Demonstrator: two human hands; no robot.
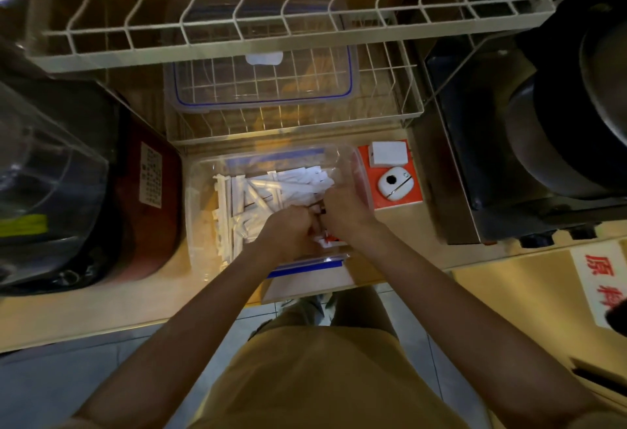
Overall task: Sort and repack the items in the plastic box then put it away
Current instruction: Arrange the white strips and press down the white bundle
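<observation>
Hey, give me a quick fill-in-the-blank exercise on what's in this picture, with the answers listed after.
1. Both hands, left hand and right hand, work inside the clear plastic ____.
2. The lid with the blue seal lies on the wire ____.
3. The strips in the box are ____ in colour.
4. The orange carton lies to the ____ of the box.
Answers: box, rack, white, right
</observation>
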